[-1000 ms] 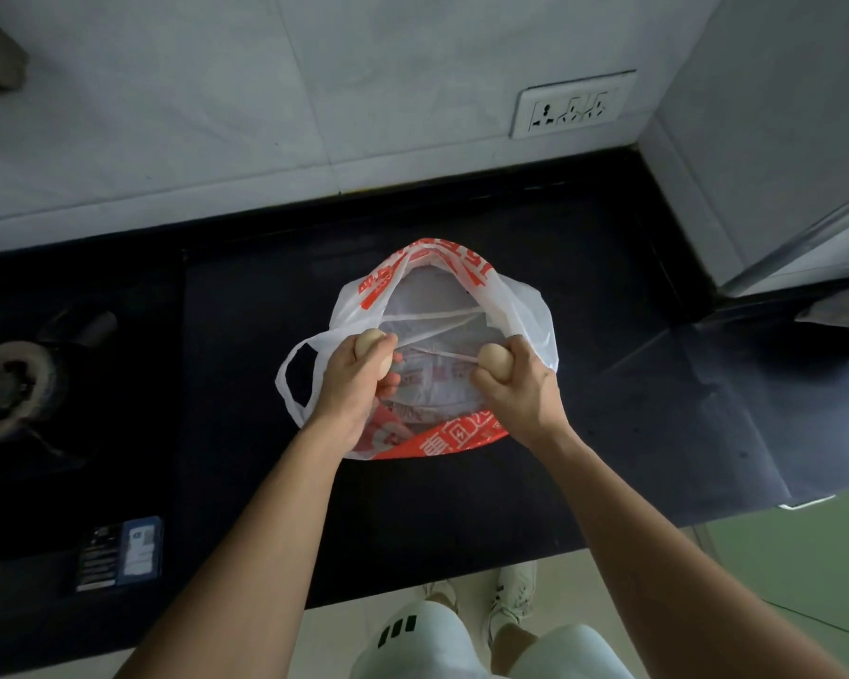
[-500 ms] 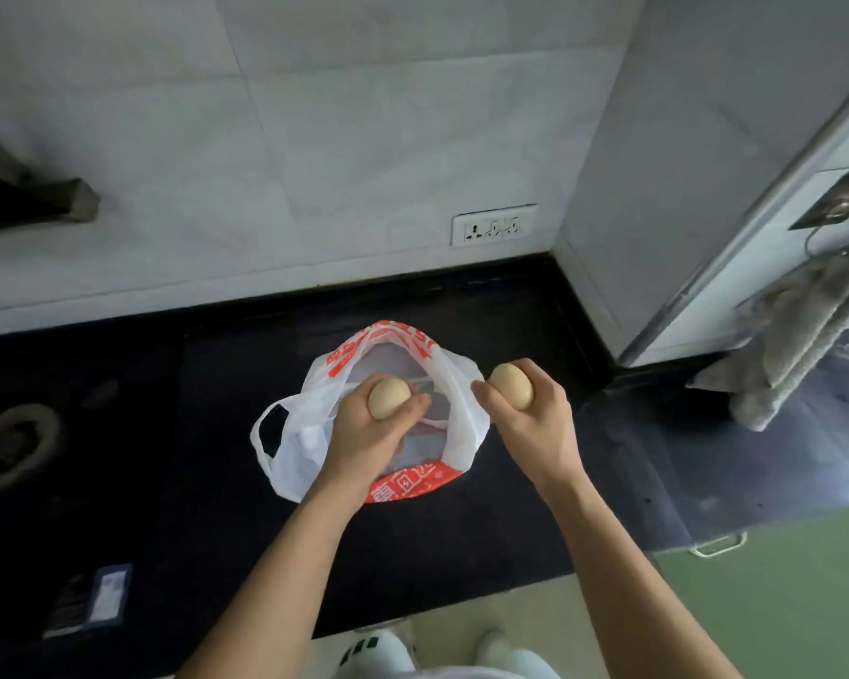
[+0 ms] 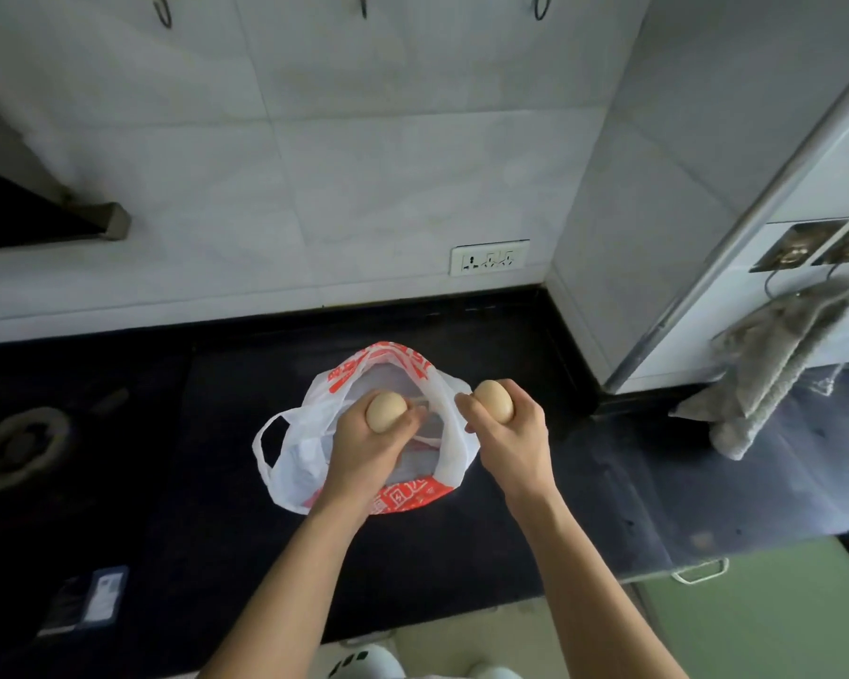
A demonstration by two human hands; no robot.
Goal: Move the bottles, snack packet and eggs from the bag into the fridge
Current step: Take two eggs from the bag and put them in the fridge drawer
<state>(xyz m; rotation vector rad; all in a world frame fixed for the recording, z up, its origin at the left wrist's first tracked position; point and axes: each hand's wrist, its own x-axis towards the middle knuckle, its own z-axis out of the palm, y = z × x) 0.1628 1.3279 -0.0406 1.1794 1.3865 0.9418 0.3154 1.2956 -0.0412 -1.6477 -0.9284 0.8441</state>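
Note:
A white plastic bag with red print point(image 3: 314, 433) sits open on the black countertop point(image 3: 207, 482). My left hand point(image 3: 368, 448) is above the bag's mouth, closed around a tan egg point(image 3: 386, 411). My right hand point(image 3: 508, 433) hovers at the bag's right edge, gripping a second tan egg point(image 3: 493, 401). Some packaging shows dimly inside the bag; I cannot tell what it is. The fridge point(image 3: 805, 188) rises at the right, its door shut.
A gas burner point(image 3: 20, 445) lies at the far left of the counter. A grey towel point(image 3: 775, 365) hangs from the fridge front. A wall socket point(image 3: 488, 257) sits on the tiled wall behind. A dark hood corner point(image 3: 109, 227) juts out at upper left.
Both hands have lifted out of the bag with an egg each and moved slightly right. The view has tilted up, showing more wall and fridge.

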